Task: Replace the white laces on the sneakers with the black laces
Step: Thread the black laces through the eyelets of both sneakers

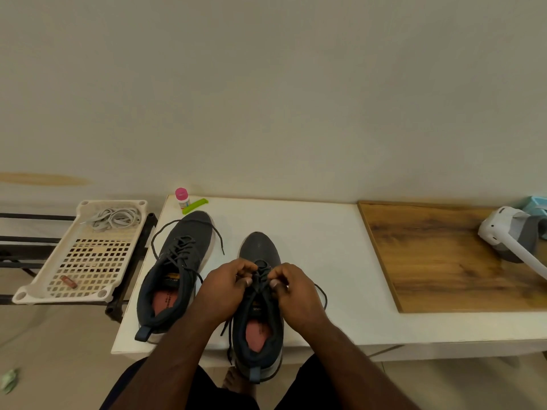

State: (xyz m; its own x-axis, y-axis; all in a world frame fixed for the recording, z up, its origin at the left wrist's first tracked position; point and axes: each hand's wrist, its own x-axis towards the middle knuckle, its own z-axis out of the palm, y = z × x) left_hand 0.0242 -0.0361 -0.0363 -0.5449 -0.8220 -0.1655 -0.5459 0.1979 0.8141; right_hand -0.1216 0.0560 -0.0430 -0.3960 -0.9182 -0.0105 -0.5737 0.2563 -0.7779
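Note:
Two dark grey sneakers stand on the white table [310, 232], toes pointing away. The left sneaker [177, 270] carries a black lace with loose ends trailing off both sides. The right sneaker [260, 306] hangs its heel over the table's front edge. My left hand [228, 288] and my right hand [291, 287] both pinch its black lace [260, 276] over the tongue. Loose lace ends fall at the left of the heel and loop out to the right. The white laces [114, 217] lie bundled in a cream perforated tray [59, 273] at the left.
A pink-capped small bottle [181, 198] and a green stick [194, 206] sit at the table's back left. A wooden board [444, 255] covers the table's right part, with a white and grey device [512, 238] on it. The tray rests on a black rack [17, 241].

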